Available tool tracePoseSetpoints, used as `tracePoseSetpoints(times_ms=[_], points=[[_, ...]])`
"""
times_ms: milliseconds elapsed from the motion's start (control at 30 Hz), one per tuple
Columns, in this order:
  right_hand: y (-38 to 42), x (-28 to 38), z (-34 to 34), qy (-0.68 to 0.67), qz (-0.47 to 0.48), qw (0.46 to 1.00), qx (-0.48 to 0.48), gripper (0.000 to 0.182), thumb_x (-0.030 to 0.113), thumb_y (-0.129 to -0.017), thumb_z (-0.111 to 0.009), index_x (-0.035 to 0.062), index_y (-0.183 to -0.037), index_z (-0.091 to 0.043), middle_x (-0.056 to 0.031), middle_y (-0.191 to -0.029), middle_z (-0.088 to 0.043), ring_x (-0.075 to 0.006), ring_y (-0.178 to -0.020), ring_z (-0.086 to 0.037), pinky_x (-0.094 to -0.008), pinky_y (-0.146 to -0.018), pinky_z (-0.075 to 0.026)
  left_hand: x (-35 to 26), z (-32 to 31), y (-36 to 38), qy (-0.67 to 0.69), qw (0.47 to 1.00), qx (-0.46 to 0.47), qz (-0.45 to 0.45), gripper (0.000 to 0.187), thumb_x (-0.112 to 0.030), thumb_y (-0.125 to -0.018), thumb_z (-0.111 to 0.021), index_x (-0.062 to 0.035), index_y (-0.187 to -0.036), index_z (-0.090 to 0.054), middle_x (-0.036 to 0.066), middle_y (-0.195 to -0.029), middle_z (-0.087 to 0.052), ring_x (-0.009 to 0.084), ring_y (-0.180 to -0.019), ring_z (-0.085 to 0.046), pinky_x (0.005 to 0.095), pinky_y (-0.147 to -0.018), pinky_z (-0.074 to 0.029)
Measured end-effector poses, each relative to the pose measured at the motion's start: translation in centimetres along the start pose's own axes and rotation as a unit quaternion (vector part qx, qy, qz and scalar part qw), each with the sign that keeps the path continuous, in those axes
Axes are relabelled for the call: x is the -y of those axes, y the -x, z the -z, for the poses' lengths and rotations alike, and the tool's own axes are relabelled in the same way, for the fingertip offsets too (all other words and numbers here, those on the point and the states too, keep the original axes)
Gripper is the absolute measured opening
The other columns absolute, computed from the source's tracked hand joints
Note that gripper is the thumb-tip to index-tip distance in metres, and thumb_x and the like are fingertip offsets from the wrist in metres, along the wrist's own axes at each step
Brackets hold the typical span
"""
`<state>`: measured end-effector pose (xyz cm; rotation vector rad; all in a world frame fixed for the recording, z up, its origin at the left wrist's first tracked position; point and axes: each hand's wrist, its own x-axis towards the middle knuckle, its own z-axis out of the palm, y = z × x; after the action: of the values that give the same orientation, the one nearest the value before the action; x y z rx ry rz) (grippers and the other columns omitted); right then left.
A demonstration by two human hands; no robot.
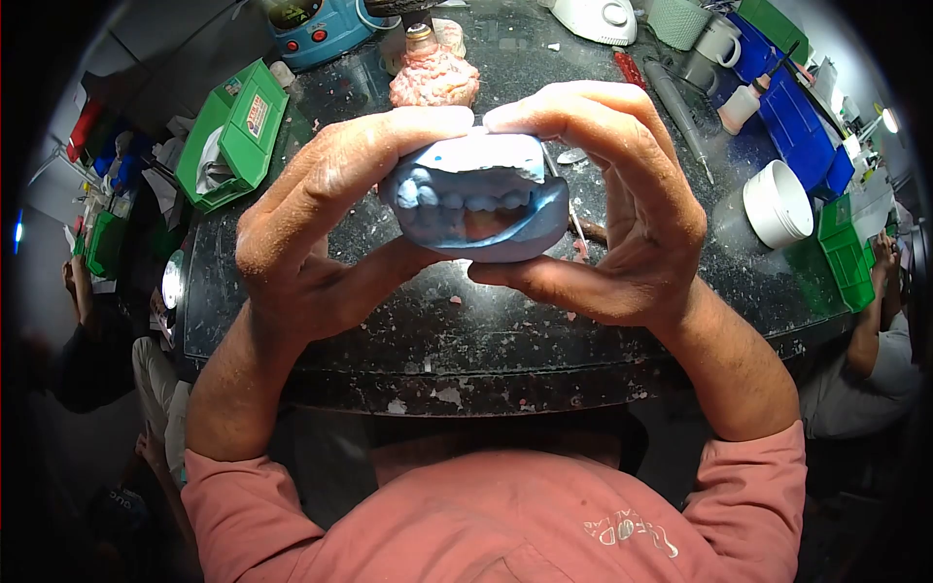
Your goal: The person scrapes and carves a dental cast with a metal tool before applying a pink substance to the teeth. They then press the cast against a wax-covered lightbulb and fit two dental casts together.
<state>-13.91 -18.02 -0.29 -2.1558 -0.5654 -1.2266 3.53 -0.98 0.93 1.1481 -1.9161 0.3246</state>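
Note:
Both hands hold up a blue dental cast (486, 238) above the dark worktop. Its upper and lower halves sit together, with teeth showing along the front and a reddish patch in the gap between them. My left hand (326, 209) grips the cast's left side, fingers over the top and thumb beneath. From the other side my right hand (622, 209) does the same, its thumb under the base. The fingertips of the two hands nearly meet on top. Just behind stands a lump of pink wax (434, 80) with a metal cap on it.
A green bin (236, 136) stands left, a blue device (319, 34) at the back. On the right are a handpiece (677, 105), a white tub (777, 204), a white mug (716, 47), blue bins (799, 121) and a green bin (844, 255). Other people sit at both sides.

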Motion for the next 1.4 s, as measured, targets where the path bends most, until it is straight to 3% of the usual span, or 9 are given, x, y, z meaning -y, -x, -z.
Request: tracePoseSetpoints(times_ms=[600,633,700,800,933,1033,1233,1300,1400], points=[[-0.2,-0.4,0.0,-0.07,-0.016,0.997,0.02,0.089,0.011,-0.058,-0.094,-0.0073,-0.132,-0.049,-0.0195,-0.125,-0.058,-0.0275,-0.115,-0.058,-0.0392,-0.096,-0.05,-0.5,0.2,0.0,0.021,1.0,0.003,0.015,0.064,-0.006,-0.073,-0.084,0.0105,-0.127,-0.054,0.025,-0.123,-0.06,0.0328,-0.114,-0.062,0.0438,-0.099,-0.049],[-1.0,-0.2,1.2,-0.099,-0.066,0.991,0.066,0.087,0.02,-0.067,-0.091,-0.0079,-0.136,-0.045,-0.02,-0.13,-0.056,-0.0256,-0.11,-0.06,-0.0363,-0.093,-0.05,-0.6,0.3,-0.3,-0.01,1.0,0.014,0.006,0.064,-0.006,-0.072,-0.084,0.01,-0.126,-0.054,0.025,-0.122,-0.061,0.0324,-0.112,-0.062,0.0437,-0.099,-0.049],[-1.5,-0.9,2.3,-0.307,-0.215,0.927,-0.031,0.066,0.026,-0.082,-0.079,-0.0062,-0.133,-0.051,-0.0157,-0.128,-0.06,-0.0201,-0.104,-0.062,-0.0321,-0.091,-0.05,-0.5,0.2,-0.4,-0.034,0.999,0.021,-0.002,0.063,-0.005,-0.071,-0.084,0.0095,-0.125,-0.055,0.024,-0.122,-0.062,0.0321,-0.111,-0.063,0.0436,-0.099,-0.05],[-1.4,-5.8,7.4,-0.033,-0.338,0.931,0.136,0.022,0.014,-0.097,-0.059,0.0011,-0.113,-0.069,-0.0049,-0.107,-0.068,-0.0125,-0.093,-0.062,-0.0273,-0.085,-0.048,-0.3,-0.6,0.1,0.008,1.0,-0.004,0.029,0.066,0.001,-0.07,-0.082,0.0086,-0.128,-0.052,0.025,-0.123,-0.061,0.0314,-0.113,-0.063,0.0426,-0.1,-0.049],[1.8,-7.5,10.0,0.219,-0.338,0.866,0.297,0.022,0.015,-0.088,-0.067,0.0035,-0.107,-0.07,-0.0092,-0.099,-0.07,-0.0203,-0.092,-0.066,-0.0323,-0.085,-0.051,-0.5,-1.3,0.6,0.094,0.982,0.057,0.151,0.062,0.013,-0.071,-0.074,0.0092,-0.128,-0.051,0.026,-0.125,-0.06,0.0313,-0.118,-0.061,0.0401,-0.104,-0.047],[3.0,-8.1,10.4,0.238,-0.24,0.899,0.278,0.012,0.011,-0.087,-0.067,0.0023,-0.095,-0.064,-0.0091,-0.092,-0.063,-0.021,-0.089,-0.061,-0.0351,-0.083,-0.048,-0.4,-2.4,1.0,0.123,0.974,0.076,0.177,0.058,0.013,-0.071,-0.074,0.0091,-0.124,-0.051,0.026,-0.123,-0.061,0.0316,-0.12,-0.059,0.0411,-0.104,-0.048],[2.4,-6.2,9.8,0.148,-0.389,0.86,0.295,0.017,0.011,-0.089,-0.065,0.0029,-0.104,-0.064,-0.0098,-0.092,-0.064,-0.0205,-0.087,-0.062,-0.0331,-0.081,-0.048,0.2,-2.6,0.9,0.142,0.979,0.081,0.119,0.061,0.009,-0.07,-0.075,0.0112,-0.124,-0.048,0.032,-0.12,-0.059,0.0378,-0.115,-0.061,0.0459,-0.101,-0.05],[2.6,-6.6,10.1,0.215,-0.281,0.892,0.282,0.018,0.01,-0.091,-0.064,0.0029,-0.107,-0.064,-0.0088,-0.095,-0.067,-0.0196,-0.09,-0.064,-0.0312,-0.084,-0.048,0.3,-2.5,0.8,0.138,0.981,0.079,0.11,0.061,0.009,-0.07,-0.075,0.0115,-0.124,-0.048,0.032,-0.12,-0.059,0.0376,-0.114,-0.062,0.0453,-0.099,-0.051],[1.5,-6.3,11.3,0.053,-0.37,0.927,0.033,0.023,0.012,-0.1,-0.054,-0.0011,-0.117,-0.062,-0.0077,-0.112,-0.064,-0.0148,-0.096,-0.06,-0.0282,-0.088,-0.046,0.5,-2.4,0.8,0.144,0.982,0.067,0.102,0.061,0.009,-0.07,-0.077,0.0119,-0.124,-0.047,0.032,-0.119,-0.059,0.0371,-0.113,-0.062,0.0438,-0.097,-0.052]])
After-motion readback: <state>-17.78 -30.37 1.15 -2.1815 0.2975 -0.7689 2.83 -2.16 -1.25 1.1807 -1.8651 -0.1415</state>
